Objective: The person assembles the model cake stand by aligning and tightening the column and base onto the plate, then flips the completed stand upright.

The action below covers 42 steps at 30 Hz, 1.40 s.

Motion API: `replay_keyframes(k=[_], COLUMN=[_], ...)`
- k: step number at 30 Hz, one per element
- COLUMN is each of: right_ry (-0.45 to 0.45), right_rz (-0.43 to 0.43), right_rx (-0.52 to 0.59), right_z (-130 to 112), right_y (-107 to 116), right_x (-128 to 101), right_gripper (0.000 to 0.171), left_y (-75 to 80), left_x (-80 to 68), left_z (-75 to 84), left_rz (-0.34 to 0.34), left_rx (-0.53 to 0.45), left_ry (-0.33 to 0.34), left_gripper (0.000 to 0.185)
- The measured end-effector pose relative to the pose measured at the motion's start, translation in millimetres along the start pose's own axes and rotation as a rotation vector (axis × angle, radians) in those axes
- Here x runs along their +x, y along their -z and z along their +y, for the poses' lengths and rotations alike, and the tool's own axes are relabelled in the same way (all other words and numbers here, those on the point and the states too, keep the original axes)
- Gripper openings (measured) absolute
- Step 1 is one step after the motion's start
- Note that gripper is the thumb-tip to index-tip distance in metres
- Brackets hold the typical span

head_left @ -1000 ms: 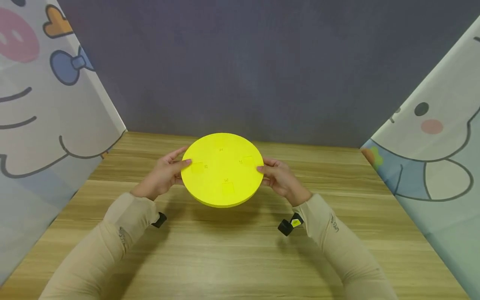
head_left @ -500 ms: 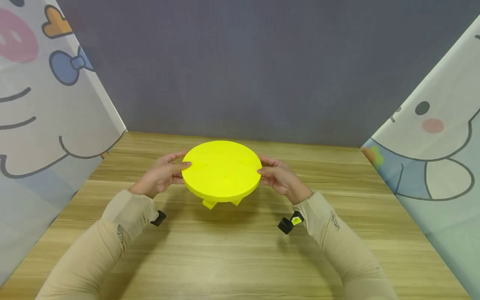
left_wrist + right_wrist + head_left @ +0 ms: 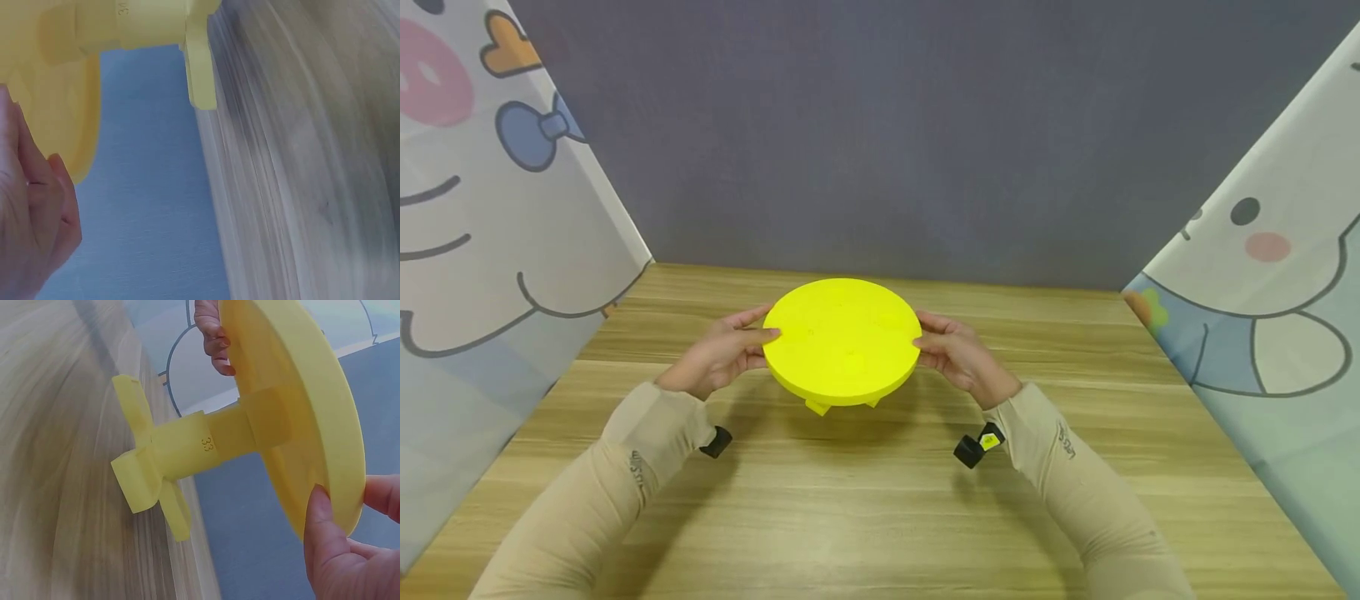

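Note:
A yellow round-topped pedestal table (image 3: 842, 342), toy-sized, is held upright between my two hands. My left hand (image 3: 718, 354) pinches the left side of its rim, thumb on top. On the opposite side my right hand (image 3: 958, 354) grips the rim the same way, also seen up close as the right hand (image 3: 350, 556) in the right wrist view. Beneath the top, a post (image 3: 187, 444) marked 33 runs down to several splayed feet (image 3: 134, 481). The left wrist view shows the post with 34 and a foot (image 3: 201, 75). Whether the feet touch the wood cannot be told.
The wood-grain tabletop (image 3: 842, 517) spreads under both forearms. A dark grey panel (image 3: 880, 142) rises behind it, and cartoon-printed sheets (image 3: 467, 292) flank both sides. Black wrist-worn devices (image 3: 968, 452) hang under the cuffs.
The yellow round top has tilted from facing me to lying flatter, and feet have come into view below its near edge. Both hands keep their hold on the rim.

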State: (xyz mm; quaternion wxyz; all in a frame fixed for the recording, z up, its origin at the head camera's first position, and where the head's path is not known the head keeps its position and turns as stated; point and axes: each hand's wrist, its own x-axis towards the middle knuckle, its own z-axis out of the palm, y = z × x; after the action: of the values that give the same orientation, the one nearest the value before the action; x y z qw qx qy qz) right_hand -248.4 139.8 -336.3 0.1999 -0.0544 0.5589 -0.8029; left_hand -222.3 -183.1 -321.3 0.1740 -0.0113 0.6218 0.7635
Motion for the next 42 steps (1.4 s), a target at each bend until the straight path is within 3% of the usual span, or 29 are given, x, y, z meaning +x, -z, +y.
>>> replay_keyframes(k=[12,21,42], right_ry=[0.018,0.049,0.055], right_rz=[0.017,-0.009,-0.014], right_rx=[-0.019,-0.039,-0.074], right_z=[3.4,10.3,23.4], right_y=[1.1,1.7,6.1], right_x=[-0.1,0.4,4.2], right_gripper=[0.059,0.056,0.059], left_y=[-1.5,3.6,12.2], left_x=[-2.2,-0.2,5.5], left_z=[-3.3,-7.9,-16.1], left_rz=[0.007,-0.013,-0.030], left_rx=[-0.033,-0.081,0.005], left_ry=[-0.042,-0.034,-0.025], left_gripper=[0.067,0.067,0.067])
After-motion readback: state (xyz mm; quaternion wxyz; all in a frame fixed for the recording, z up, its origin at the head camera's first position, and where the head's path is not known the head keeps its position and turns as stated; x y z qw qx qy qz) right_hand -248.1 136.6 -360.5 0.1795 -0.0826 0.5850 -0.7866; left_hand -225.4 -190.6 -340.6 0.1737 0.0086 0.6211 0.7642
